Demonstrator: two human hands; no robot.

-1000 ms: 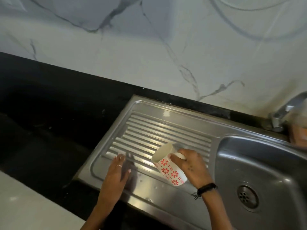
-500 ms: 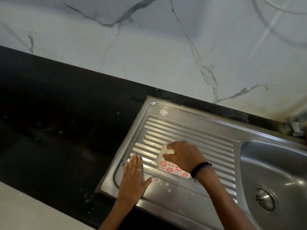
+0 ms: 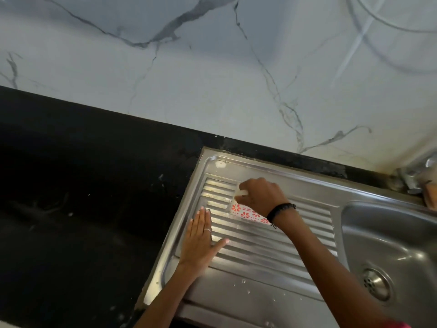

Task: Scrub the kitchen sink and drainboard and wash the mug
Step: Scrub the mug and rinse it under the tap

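A white mug [image 3: 246, 212] with red flower prints sits tipped mouth-down on the ribbed steel drainboard [image 3: 272, 247]. My right hand [image 3: 261, 197] grips its white handle from above and hides most of the mug. My left hand [image 3: 199, 242] lies flat, fingers straight, on the drainboard's left edge, a little in front of the mug and apart from it. The sink basin [image 3: 397, 247] with its round drain [image 3: 374, 284] is at the right.
A black countertop [image 3: 82, 185] spreads to the left of the drainboard. A marbled white wall [image 3: 212, 79] rises behind. The tap's base [image 3: 410, 177] stands at the far right, with a brown object [image 3: 430, 194] next to it. Water drops dot the drainboard's front.
The mug has gone from held tilted above the drainboard to tipped mouth-down on it, farther back. My left hand stayed flat on the drainboard's left edge. The view shifted left.
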